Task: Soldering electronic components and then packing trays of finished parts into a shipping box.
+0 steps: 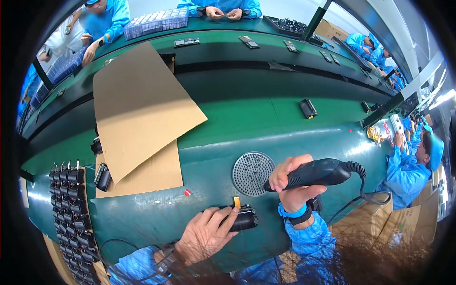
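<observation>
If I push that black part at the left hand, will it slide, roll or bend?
The black part could rock or roll slightly, since its visible side looks rounded. The orange tab standing up from it looks thin, so probably flexible and easily creased if snagged. The left hand has fingers on it, which likely limits sliding.

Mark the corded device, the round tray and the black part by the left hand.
Corded device [319,173], head view: middle of its black body.
Round tray [234,167], head view: left rim.
Black part [246,221], head view: rounded side.
</observation>
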Tool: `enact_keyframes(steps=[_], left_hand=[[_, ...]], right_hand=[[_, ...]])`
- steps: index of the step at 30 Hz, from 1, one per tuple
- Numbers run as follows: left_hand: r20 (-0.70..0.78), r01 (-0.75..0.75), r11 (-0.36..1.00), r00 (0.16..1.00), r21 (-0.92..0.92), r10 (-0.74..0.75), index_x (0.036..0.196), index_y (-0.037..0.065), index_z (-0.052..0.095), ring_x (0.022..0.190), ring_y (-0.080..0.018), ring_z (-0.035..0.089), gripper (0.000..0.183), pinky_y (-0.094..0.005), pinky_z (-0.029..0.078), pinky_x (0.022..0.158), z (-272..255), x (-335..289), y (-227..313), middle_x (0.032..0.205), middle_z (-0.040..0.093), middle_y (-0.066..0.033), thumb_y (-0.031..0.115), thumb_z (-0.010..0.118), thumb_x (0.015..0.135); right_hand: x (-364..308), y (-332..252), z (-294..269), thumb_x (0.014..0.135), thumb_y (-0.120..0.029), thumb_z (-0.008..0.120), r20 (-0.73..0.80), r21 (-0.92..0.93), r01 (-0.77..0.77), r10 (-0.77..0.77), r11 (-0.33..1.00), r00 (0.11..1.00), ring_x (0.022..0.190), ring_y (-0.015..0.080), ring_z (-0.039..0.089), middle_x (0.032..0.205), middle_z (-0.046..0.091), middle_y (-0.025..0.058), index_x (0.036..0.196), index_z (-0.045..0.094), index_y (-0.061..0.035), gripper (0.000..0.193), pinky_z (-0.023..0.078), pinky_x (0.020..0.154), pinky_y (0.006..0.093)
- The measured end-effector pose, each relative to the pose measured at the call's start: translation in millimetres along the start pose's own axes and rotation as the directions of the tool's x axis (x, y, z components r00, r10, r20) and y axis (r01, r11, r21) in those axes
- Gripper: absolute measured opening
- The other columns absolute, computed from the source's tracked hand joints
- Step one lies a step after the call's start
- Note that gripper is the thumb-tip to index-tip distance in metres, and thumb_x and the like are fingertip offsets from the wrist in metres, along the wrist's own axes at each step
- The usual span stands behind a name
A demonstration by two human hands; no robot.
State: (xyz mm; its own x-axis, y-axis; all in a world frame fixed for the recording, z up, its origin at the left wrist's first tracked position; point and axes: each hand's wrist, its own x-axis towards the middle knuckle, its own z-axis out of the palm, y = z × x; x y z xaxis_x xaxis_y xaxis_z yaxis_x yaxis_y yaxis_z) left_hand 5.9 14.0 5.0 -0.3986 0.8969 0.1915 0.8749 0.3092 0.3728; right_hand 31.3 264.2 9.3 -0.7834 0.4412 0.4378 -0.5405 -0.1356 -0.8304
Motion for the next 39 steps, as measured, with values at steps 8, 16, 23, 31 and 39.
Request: enact_keyframes(steps=[8,16,23,31,39], left_hand=[[-0.019,-0.004,1.0,1.0,-0.023,0.004,0.139,0.005,0.06,0.112,-0.0253,0.06,0.067,-0.0381,0.057,0.088,-3,2,2,0.129,0.059,-0.0065,0.035,0.083,0.083],[-0.065,0.028,0.978,0.997,-0.205,-0.043,0.132,0.002,0.062,0.104,-0.0244,0.061,0.061,-0.0373,0.056,0.085,-1,4,1,0.12,0.061,-0.0062,0.028,0.084,0.081],[-0.073,0.044,0.97,0.995,-0.238,-0.063,0.132,0.002,0.064,0.104,-0.0243,0.062,0.06,-0.0371,0.056,0.084,-1,0,-5,0.119,0.061,-0.0065,0.027,0.084,0.08],[-0.057,0.052,0.968,0.996,-0.245,-0.068,0.133,0.002,0.063,0.105,-0.0242,0.062,0.062,-0.0379,0.055,0.086,-2,3,-3,0.12,0.061,-0.0065,0.029,0.082,0.081],[-0.031,0.059,0.967,0.997,-0.249,-0.069,0.135,0.003,0.062,0.107,-0.0243,0.061,0.061,-0.0379,0.054,0.088,0,0,-3,0.122,0.06,-0.0067,0.029,0.081,0.083]], right_hand=[[-5,5,-2,0.075,-0.095,0.044,0.072,-0.042,-0.036,0.039,0.998,0.997,0.049,0.0124,0.048,0.065,0.049,0.0018,0.101,0.045,-0.0085,0.09,0.043,0.044,0.0285],[-4,-30,8,0.078,-0.093,0.044,-0.016,0.234,0.14,-0.14,0.962,0.99,0.048,0.0156,0.05,0.065,0.05,0.0033,0.101,0.047,-0.0077,0.088,0.044,0.042,0.0302],[-26,-36,39,0.082,-0.084,0.057,0.238,0.392,0.029,-0.132,0.919,0.962,0.054,0.0186,0.055,0.07,0.057,0.0093,0.106,0.052,-0.0002,0.088,0.05,0.049,0.035],[-32,-23,37,0.077,-0.084,0.064,0.202,0.331,-0.008,-0.062,0.944,0.977,0.054,0.0183,0.055,0.067,0.057,0.0098,0.103,0.055,0.0023,0.09,0.049,0.05,0.0327],[-36,-16,40,0.079,-0.08,0.066,0.215,0.311,0.015,-0.086,0.95,0.973,0.057,0.0199,0.059,0.069,0.06,0.0116,0.105,0.057,0.0028,0.087,0.052,0.052,0.0332]])
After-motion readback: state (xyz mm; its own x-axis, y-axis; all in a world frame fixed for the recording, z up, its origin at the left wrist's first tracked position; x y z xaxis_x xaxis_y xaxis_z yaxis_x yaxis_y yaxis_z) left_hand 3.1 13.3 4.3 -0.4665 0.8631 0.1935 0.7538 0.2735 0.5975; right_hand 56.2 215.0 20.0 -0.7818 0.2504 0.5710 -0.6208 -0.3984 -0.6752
